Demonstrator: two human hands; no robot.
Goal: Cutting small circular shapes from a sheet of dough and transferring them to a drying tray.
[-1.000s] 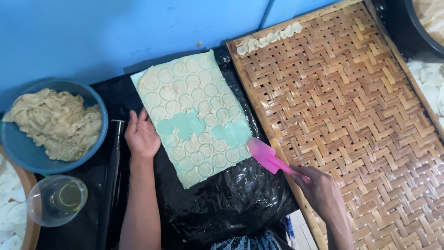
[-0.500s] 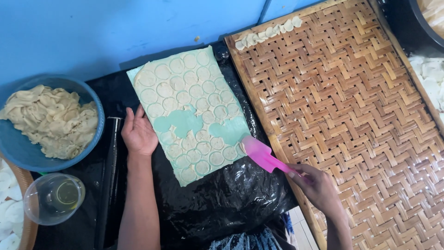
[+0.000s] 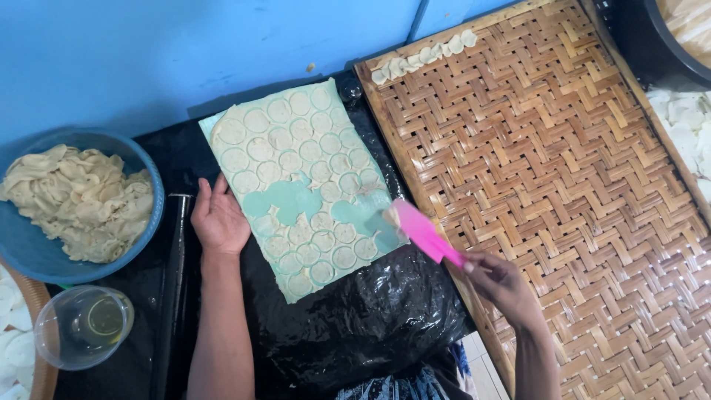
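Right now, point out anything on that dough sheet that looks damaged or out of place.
The dough sheet has two bare gaps mid-sheet where the teal mat shows through. The right hand holds the pink scraper at the right-hand gap. Nothing looks spilled.

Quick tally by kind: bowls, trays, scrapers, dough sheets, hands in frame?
Bowls: 2 (blue bowl, clear bowl)
Trays: 1 (woven tray)
Scrapers: 1 (pink scraper, in the right hand)
Dough sheets: 1 (dough sheet, left hand at its edge)
Hands: 2
Total: 7
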